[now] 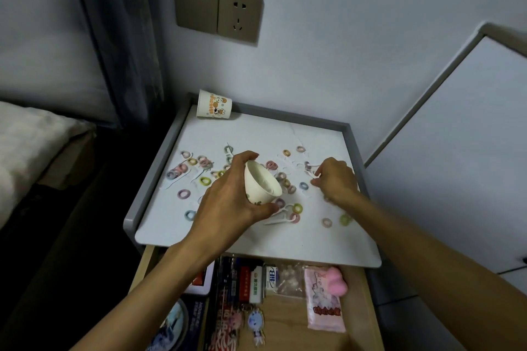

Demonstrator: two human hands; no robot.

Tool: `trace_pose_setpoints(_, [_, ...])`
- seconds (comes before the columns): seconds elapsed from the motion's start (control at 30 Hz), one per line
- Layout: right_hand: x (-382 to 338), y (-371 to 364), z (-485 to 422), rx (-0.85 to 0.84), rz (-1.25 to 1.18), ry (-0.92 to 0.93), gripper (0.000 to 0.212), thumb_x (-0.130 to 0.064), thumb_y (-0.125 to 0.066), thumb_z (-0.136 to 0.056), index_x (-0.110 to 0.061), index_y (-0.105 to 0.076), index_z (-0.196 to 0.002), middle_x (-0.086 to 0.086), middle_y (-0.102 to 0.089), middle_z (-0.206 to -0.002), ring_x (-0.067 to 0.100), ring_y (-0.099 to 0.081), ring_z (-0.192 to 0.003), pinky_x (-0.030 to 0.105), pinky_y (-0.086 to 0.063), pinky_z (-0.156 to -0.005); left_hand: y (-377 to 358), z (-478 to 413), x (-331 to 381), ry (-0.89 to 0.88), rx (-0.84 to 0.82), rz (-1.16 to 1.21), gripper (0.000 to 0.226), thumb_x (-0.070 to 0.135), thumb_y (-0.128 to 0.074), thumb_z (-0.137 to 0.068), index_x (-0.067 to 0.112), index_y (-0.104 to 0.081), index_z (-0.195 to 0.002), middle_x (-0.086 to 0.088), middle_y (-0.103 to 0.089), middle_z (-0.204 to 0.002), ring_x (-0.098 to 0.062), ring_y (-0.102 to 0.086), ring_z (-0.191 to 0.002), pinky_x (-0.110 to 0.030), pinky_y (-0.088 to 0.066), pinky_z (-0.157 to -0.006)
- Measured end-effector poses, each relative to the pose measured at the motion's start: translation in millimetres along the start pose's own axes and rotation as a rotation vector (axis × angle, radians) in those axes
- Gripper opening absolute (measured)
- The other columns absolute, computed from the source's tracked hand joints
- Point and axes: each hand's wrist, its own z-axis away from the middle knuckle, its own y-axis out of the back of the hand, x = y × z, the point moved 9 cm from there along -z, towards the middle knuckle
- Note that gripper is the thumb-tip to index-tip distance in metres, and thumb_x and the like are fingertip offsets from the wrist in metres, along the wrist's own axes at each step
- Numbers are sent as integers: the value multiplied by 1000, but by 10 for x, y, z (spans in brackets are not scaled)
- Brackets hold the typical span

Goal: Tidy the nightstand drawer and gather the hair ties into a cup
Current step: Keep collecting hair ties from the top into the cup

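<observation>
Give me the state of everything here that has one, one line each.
Drawer, open.
Held cup, tilted, mouth toward the right.
Back cup, lying on its side in the far left corner.
Hair ties, loose, scattered over the top.
Socket, nothing plugged in.
Left hand, gripping the held cup.
Right hand, pinching a white pick.

Pastel hair ties [184, 194] (pink, yellow, blue, lilac, green) lie on the white, grey-rimmed worktop [256, 242]. The near cup [262, 182] is white with small green prints — the far cup [214, 108] shows orange cartoons.
</observation>
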Motion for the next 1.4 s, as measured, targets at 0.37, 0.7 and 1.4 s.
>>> trace_pose_setpoints(0.37, [-397,16,208,75,476,172,19,-7,-60,-94,-10,-62,-112,9,-67,-108,24,-65,-98,29,-43,-76,5,9,12,-12,-1,11,83,41,-85,-67,37,-35,-133,12,-56,-110,-15,-59,-94,-27,-49,-73])
trace_pose_setpoints(0.7, [-267,-189,89,-139,373,213,32,-6,-50,-98,-3,-51,-130,19,-50,-128,33,-54,-116,32,-44,-86,40,11,-46,3,-6,-7,83,39,-85,-68,36,-35,-134,12,-55,-111,-12,-55,-93,-9,-37,-65])
trace_pose_setpoints(1.4, [-1622,737,1112,-389,24,893,9,-18,-68,-86,-21,-72,-93,-9,-68,-81,4,-60,-74,27,-48,-69,3,-49,-75,1,-27,-14,91,32,-88,-67,34,-31,-138,11,-61,-109,-13,-61,-90,-24,-49,-68])
